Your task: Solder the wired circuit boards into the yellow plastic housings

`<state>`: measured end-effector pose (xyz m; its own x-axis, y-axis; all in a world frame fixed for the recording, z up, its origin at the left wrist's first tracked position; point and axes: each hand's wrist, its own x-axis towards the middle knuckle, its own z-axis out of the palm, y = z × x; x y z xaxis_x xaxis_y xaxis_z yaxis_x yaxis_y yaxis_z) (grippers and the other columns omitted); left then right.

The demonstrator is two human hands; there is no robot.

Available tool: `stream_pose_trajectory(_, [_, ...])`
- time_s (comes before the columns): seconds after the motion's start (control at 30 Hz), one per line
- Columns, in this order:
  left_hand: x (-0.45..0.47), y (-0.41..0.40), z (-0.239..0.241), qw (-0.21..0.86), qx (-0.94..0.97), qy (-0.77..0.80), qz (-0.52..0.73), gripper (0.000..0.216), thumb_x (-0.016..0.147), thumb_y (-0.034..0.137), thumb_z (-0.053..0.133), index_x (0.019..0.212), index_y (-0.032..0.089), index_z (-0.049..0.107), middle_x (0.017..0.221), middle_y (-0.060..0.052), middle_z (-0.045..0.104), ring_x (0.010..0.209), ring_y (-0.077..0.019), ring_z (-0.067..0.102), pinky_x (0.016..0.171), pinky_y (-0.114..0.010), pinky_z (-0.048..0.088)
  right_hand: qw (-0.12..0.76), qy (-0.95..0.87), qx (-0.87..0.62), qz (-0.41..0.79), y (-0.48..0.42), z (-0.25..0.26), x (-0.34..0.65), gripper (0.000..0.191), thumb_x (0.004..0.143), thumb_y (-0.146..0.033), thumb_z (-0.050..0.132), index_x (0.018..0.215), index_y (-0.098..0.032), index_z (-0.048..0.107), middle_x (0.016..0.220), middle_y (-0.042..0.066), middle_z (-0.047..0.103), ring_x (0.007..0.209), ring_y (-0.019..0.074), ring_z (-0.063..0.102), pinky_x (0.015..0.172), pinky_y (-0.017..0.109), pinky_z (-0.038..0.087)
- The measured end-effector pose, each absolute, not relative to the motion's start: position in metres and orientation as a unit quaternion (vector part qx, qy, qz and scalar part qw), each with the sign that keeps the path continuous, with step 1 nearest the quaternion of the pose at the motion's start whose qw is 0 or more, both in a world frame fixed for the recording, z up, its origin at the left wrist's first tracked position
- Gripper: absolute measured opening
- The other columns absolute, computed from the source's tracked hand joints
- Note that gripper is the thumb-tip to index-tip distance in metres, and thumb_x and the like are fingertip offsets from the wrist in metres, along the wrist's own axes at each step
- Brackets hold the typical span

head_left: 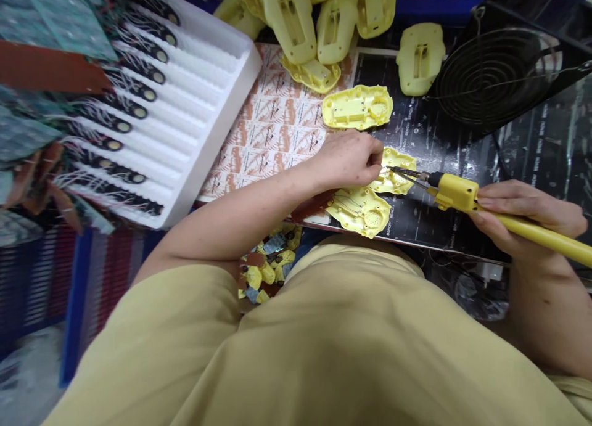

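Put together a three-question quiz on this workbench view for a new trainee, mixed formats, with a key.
1. Which of the person's hands holds the yellow tool?

2. True or false: in the picture, the black fan stands to the right of the white tray.

3. Where does the tip of the tool point?
A) into the white tray
B) at the opened yellow shell by the left hand
C) at the grille of the black fan

Key:
1. The right hand.
2. True.
3. B.
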<state>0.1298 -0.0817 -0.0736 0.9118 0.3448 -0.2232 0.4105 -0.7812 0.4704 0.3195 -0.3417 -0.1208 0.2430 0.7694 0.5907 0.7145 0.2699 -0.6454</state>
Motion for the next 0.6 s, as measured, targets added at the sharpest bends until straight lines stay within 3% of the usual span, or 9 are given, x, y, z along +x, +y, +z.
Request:
stream_pose_trajectory(0.13, [0.131, -0.082, -0.072, 0.256, 0.941, 0.209, -0.073, 0.026, 0.081, 0.022, 0.063, 0.096, 0.021, 0.084, 0.085, -0.005, 0.077, 0.102, -0.0252, 0.074, 0.098, -0.039, 0.055, 0.58, -0.59, -0.56, -0.051, -0.345, -0.123, 0.321, 0.035, 0.083, -0.015, 0.094, 0.112, -0.031, 0.083, 0.095, 0.0, 0.083, 0.074, 0.0186, 0.078, 0.056, 0.03, 0.061])
stream_pose_trajectory(0.3, [0.132, -0.082, -0.069, 0.257, 0.94, 0.207, -0.082, 0.026, 0.081, 0.021, 0.063, 0.097, 0.021, 0.084, 0.087, -0.005, 0.078, 0.104, -0.0255, 0.074, 0.098, -0.038, 0.055, 0.563, -0.594, -0.573, -0.024, -0.346, -0.122, 0.31, 0.036, 0.087, -0.007, 0.086, 0.115, -0.029, 0.084, 0.095, 0.001, 0.083, 0.077, 0.0156, 0.077, 0.062, 0.025, 0.063])
stream_pose_trajectory(0.47, [0.134, -0.084, -0.067, 0.246, 0.938, 0.223, -0.099, 0.028, 0.082, 0.021, 0.063, 0.101, 0.021, 0.084, 0.092, -0.006, 0.079, 0.107, -0.0267, 0.074, 0.1, -0.04, 0.055, 0.526, -0.6, -0.603, -0.005, -0.34, -0.117, 0.305, 0.017, 0.086, -0.025, 0.094, 0.099, -0.027, 0.084, 0.09, 0.001, 0.082, 0.076, 0.0166, 0.078, 0.06, 0.025, 0.064])
stream_pose_trajectory(0.6, [0.136, -0.086, -0.067, 0.237, 0.939, 0.227, -0.102, 0.027, 0.083, 0.02, 0.063, 0.1, 0.021, 0.084, 0.095, -0.007, 0.079, 0.108, -0.0279, 0.074, 0.101, -0.041, 0.055, 0.51, -0.614, -0.602, 0.02, -0.337, -0.116, 0.311, 0.017, 0.087, -0.035, 0.096, 0.095, -0.027, 0.083, 0.092, 0.002, 0.083, 0.077, 0.0169, 0.079, 0.062, 0.025, 0.065])
